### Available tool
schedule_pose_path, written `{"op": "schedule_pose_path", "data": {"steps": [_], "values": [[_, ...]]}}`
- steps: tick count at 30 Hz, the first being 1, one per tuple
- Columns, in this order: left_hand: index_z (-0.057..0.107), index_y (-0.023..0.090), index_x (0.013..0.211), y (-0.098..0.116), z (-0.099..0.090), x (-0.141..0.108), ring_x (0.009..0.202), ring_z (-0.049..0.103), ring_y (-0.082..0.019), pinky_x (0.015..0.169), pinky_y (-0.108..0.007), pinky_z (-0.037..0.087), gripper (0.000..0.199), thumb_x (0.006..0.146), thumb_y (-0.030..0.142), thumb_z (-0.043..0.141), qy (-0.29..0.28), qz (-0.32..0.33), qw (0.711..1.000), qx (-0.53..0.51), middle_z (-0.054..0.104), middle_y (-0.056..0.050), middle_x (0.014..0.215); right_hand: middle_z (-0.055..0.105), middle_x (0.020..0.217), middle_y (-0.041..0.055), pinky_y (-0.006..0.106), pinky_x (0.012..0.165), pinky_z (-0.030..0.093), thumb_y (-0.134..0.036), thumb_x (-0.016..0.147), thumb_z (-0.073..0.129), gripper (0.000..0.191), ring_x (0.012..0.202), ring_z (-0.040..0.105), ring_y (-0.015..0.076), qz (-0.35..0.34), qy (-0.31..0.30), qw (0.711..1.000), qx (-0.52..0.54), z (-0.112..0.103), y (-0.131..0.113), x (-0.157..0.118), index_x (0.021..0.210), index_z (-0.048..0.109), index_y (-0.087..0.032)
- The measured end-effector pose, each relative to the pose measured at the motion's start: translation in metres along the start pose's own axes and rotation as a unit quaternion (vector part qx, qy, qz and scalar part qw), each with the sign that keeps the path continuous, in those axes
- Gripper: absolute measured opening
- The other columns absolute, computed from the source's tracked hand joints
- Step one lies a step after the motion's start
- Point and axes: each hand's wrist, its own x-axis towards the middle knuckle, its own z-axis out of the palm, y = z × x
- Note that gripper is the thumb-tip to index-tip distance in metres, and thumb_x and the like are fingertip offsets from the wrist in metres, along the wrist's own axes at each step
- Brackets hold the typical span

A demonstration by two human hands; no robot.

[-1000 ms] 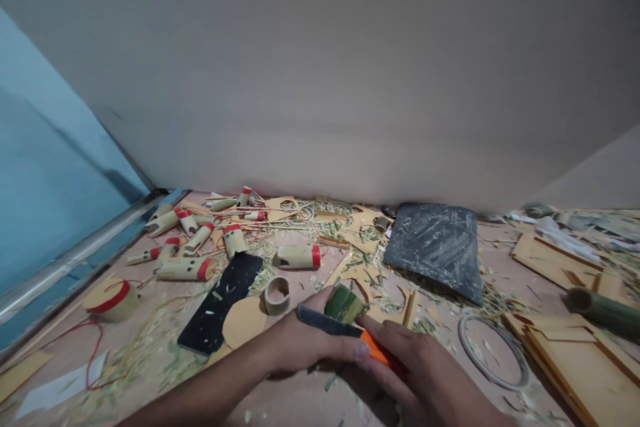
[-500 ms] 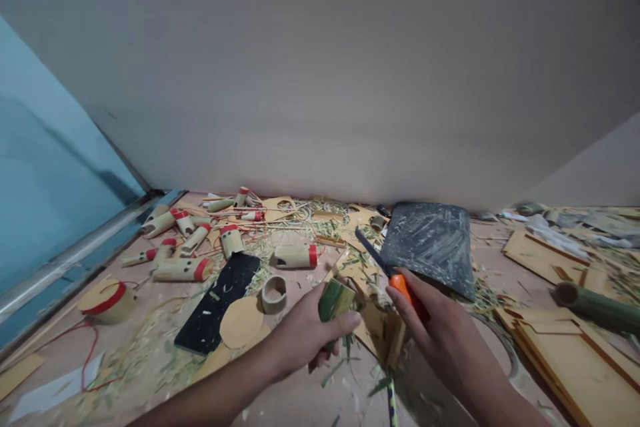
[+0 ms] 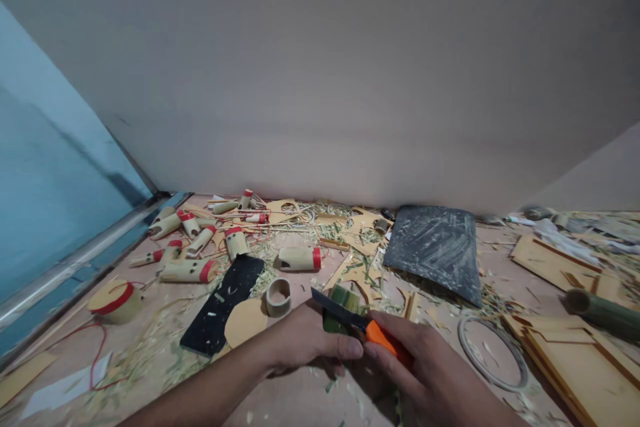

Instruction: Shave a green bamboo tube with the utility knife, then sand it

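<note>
A short piece of green bamboo [image 3: 345, 297], partly shaved to pale wood, is gripped in my left hand [image 3: 313, 340]. My right hand [image 3: 417, 353] is wrapped round the orange handle of a knife [image 3: 345, 312]. The dark blade points left and lies across the front of the bamboo; whether its edge touches the skin of the piece I cannot tell. Just beyond my left hand stands a small bamboo ring [image 3: 279, 297]. Past it lies a pale bamboo tube with a red end [image 3: 300, 258].
Several red-ended bamboo pieces [image 3: 187, 271] and red cords lie at the left. A black slab [image 3: 223, 303] and a dark sandpaper sheet [image 3: 434, 250] flank the middle. At the right are a pale hoop [image 3: 493, 353], stacked boards [image 3: 583, 360] and a green bamboo pole [image 3: 605, 313]. Shavings are scattered about.
The knife has swung left and down from beside the bamboo to across it. My right hand has come closer to my left, which still holds the bamboo. The view has shifted slightly.
</note>
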Motion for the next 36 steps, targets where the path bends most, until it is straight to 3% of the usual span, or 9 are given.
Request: {"op": "schedule_pose_path", "data": {"steps": [7, 10, 13, 16, 20, 23, 26, 31, 36], "values": [[0.057, 0.02, 0.114, 0.0, 0.001, -0.001, 0.052, 0.055, -0.007, 0.044, -0.017, 0.041, 0.081, 0.051, 0.042, 0.104, -0.02, 0.013, 1.0, -0.006, 0.067, 0.003, 0.079, 0.077, 0.089, 0.0018, 0.023, 0.068, 0.048, -0.045, 0.106, 0.055, 0.027, 0.076, 0.068, 0.0186, -0.021, -0.036, 0.999, 0.024, 0.003, -0.003, -0.001, 0.095, 0.068, -0.025], [0.057, 0.02, 0.11, 0.004, 0.003, -0.002, 0.045, 0.045, -0.005, 0.04, -0.016, 0.034, 0.071, 0.059, 0.045, 0.1, -0.042, 0.014, 0.999, 0.007, 0.061, 0.008, 0.067, 0.078, 0.091, 0.003, 0.024, 0.07, 0.049, -0.049, 0.107, 0.054, 0.03, 0.077, 0.069, 0.0194, -0.03, -0.031, 0.999, 0.016, 0.002, -0.004, -0.001, 0.096, 0.069, -0.025], [0.058, 0.021, 0.105, 0.005, 0.004, -0.003, 0.044, 0.042, -0.007, 0.036, -0.016, 0.029, 0.058, 0.069, 0.05, 0.093, -0.01, 0.009, 0.998, 0.056, 0.057, 0.009, 0.06, 0.08, 0.093, 0.0048, 0.025, 0.074, 0.052, -0.049, 0.107, 0.052, 0.031, 0.081, 0.073, 0.0211, -0.034, -0.012, 0.999, 0.003, 0.001, -0.004, -0.001, 0.101, 0.071, -0.025], [0.059, 0.021, 0.111, 0.002, 0.002, -0.003, 0.046, 0.045, -0.008, 0.037, -0.017, 0.031, 0.06, 0.071, 0.052, 0.091, 0.006, 0.009, 0.995, 0.096, 0.06, 0.008, 0.062, 0.08, 0.092, 0.0051, 0.026, 0.075, 0.054, -0.051, 0.106, 0.052, 0.034, 0.079, 0.075, 0.0219, -0.031, 0.003, 0.999, -0.014, 0.007, -0.001, -0.004, 0.098, 0.072, -0.025], [0.06, 0.021, 0.106, -0.003, 0.006, -0.001, 0.044, 0.044, -0.007, 0.038, -0.017, 0.031, 0.052, 0.078, 0.057, 0.085, 0.045, 0.028, 0.991, 0.124, 0.056, 0.008, 0.061, 0.082, 0.1, 0.0082, 0.028, 0.069, 0.056, -0.055, 0.107, 0.048, 0.038, 0.081, 0.079, 0.0247, -0.013, 0.072, 0.995, -0.06, 0.014, 0.01, -0.004, 0.107, 0.073, -0.026], [0.061, 0.019, 0.107, -0.005, 0.012, 0.0, 0.043, 0.046, -0.007, 0.039, -0.017, 0.035, 0.051, 0.085, 0.062, 0.077, 0.09, 0.043, 0.987, 0.125, 0.056, 0.007, 0.065, 0.082, 0.091, 0.01, 0.03, 0.061, 0.055, -0.06, 0.108, 0.039, 0.048, 0.072, 0.079, 0.027, 0.038, 0.167, 0.979, -0.11, 0.007, 0.021, 0.001, 0.107, 0.072, -0.026], [0.059, 0.019, 0.118, -0.003, 0.014, 0.0, 0.045, 0.048, -0.008, 0.037, -0.017, 0.036, 0.06, 0.084, 0.065, 0.077, 0.084, 0.019, 0.989, 0.121, 0.058, 0.006, 0.069, 0.082, 0.084, 0.0105, 0.032, 0.06, 0.056, -0.065, 0.107, 0.036, 0.053, 0.067, 0.078, 0.0284, 0.049, 0.216, 0.967, -0.124, -0.004, 0.027, 0.005, 0.104, 0.071, -0.025], [0.057, 0.018, 0.125, 0.001, 0.007, 0.001, 0.056, 0.055, -0.01, 0.042, -0.017, 0.041, 0.076, 0.071, 0.059, 0.09, 0.046, -0.001, 0.996, 0.071, 0.066, 0.002, 0.081, 0.084, 0.102, 0.0122, 0.031, 0.071, 0.058, -0.059, 0.107, 0.043, 0.045, 0.083, 0.08, 0.0277, -0.001, 0.173, 0.981, -0.085, -0.007, 0.023, 0.003, 0.114, 0.07, -0.023], [0.056, 0.017, 0.115, 0.001, 0.004, 0.002, 0.052, 0.054, -0.011, 0.043, -0.019, 0.044, 0.086, 0.054, 0.062, 0.097, 0.03, -0.015, 0.998, 0.046, 0.065, 0.003, 0.067, 0.08, 0.088, 0.0027, 0.025, 0.066, 0.051, -0.052, 0.107, 0.05, 0.033, 0.073, 0.072, 0.0202, -0.008, 0.059, 0.997, -0.041, -0.007, 0.008, -0.002, 0.097, 0.068, -0.027]]}}
